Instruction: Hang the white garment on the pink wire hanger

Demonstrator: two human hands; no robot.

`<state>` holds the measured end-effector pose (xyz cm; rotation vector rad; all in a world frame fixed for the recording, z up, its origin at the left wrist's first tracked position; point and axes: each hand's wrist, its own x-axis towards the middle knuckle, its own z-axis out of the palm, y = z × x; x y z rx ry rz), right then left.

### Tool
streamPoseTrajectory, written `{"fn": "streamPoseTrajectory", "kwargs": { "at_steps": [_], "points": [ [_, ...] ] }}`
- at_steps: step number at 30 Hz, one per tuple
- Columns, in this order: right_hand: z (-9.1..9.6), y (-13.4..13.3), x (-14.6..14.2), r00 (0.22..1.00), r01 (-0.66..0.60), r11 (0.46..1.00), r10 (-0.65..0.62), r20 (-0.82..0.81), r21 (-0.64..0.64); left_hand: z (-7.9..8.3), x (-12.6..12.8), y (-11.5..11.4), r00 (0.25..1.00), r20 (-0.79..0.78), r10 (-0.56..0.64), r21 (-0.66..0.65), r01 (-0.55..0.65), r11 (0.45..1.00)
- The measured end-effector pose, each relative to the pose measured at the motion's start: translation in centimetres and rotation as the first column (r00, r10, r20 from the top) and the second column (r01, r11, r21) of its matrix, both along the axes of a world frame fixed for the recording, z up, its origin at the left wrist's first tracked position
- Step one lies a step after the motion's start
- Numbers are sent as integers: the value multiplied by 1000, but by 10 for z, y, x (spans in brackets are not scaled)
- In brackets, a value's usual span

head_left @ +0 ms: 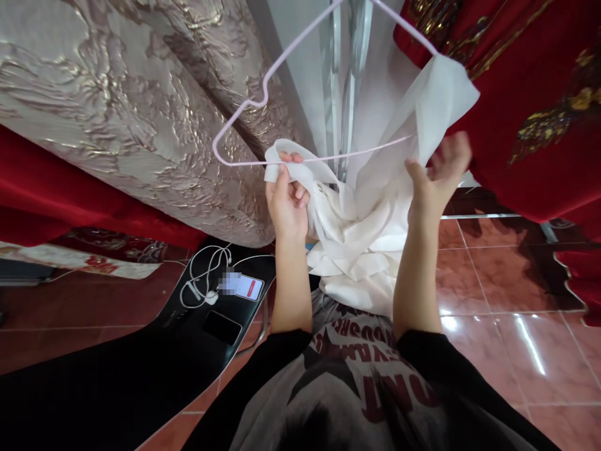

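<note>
Between textured beige fabric and sequined red drapes, pink hanger with sheer white cloth over one end and bunched by the lap, left hand fingers pinching its edge, right hand fingers kinda blurry, spread beside it.

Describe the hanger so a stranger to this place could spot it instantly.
Find the textured silvery-pink fabric at upper left. Crossing its right side is the hanger, its right end draped with white cloth, its lower bar passing the left hand. Unlike the surrounding fabrics, it's a thin, pale pink outline.
</note>
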<state>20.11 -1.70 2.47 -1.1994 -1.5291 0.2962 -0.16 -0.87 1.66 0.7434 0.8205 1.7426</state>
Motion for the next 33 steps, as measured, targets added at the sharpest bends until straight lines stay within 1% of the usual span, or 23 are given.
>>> {"fn": "streamPoseTrajectory", "kwargs": {
  "at_steps": [3, 5, 8, 10, 12, 14, 15, 16, 17, 19, 20, 22, 23, 24, 26, 27, 29, 30, 31, 32, 33],
  "points": [
    [-1, 8, 12, 988, 96, 994, -101, -118, -47, -2, 2, 0, 1000, 15, -8, 44, 8, 999],
    [2, 13, 18, 959, 173, 983, -181, -216, -56, -4, 2, 1, 999, 37, -7, 86, 4, 996],
    [14, 17, 25, 924, 219, 975, -217, -315, -30, -5, 2, 1, 999, 44, -16, 112, 11, 994],
    [26, 17, 32, 937, 214, 976, -219, -273, -49, -5, 4, 1, 999, 37, -8, 97, 5, 995],
    [38, 16, 41, 951, 247, 965, -259, -169, -87, -4, 5, 0, 1000, 5, 21, 60, -21, 998],
    [49, 15, 49, 956, 281, 957, -285, -66, -71, -4, 6, 0, 999, -26, 41, 37, -40, 999],
    [54, 15, 51, 958, 283, 958, -285, -44, -50, -4, 6, 0, 999, -30, 38, 33, -37, 999],
    [59, 16, 53, 960, 274, 961, -275, -53, -36, -5, 6, 0, 999, -23, 28, 35, -27, 999],
    [64, 18, 53, 966, 239, 970, -241, -91, -35, -5, 5, 0, 1000, -9, 17, 43, -17, 999],
    [77, 24, 51, 967, 95, 994, -107, -231, -62, -5, 5, 1, 1000, 19, 4, 60, -5, 998],
    [85, 28, 50, 944, 10, 997, -33, -327, -71, -5, 4, 1, 1000, 23, 1, 63, -3, 998],
    [99, 37, 53, 852, -142, 987, 85, -517, -71, -4, 3, 1, 1000, 1, 3, 41, -3, 999],
    [104, 42, 58, 798, -191, 978, 109, -592, -78, -3, 3, 1, 1000, -22, 6, 18, -6, 1000],
    [106, 46, 64, 749, -206, 974, 98, -655, -90, -2, 2, 0, 999, -46, 8, -5, -8, 1000],
    [101, 52, 80, 677, -170, 980, 40, -735, -104, -1, 1, -1, 998, -70, 9, -28, -11, 1000],
    [93, 53, 86, 644, -105, 989, -10, -765, -102, -1, 0, -2, 998, -66, 1, -24, -3, 1000],
    [69, 54, 89, 579, 88, 994, -104, -809, -64, -2, 1, -2, 999, -29, -41, 2, 41, 999],
    [56, 52, 85, 556, 207, 978, -142, -819, -29, -3, 1, -2, 997, -3, -73, 21, 73, 997],
    [42, 49, 75, 573, 301, 953, -157, -804, 28, -5, 2, -2, 994, 22, -103, 38, 102, 994],
    [29, 46, 62, 605, 401, 911, -183, -775, 98, -6, 3, -1, 991, 39, -129, 46, 127, 991],
    [17, 42, 46, 665, 461, 872, -217, -715, 165, -7, 4, -1, 988, 49, -144, 41, 142, 989]
  ]
}}
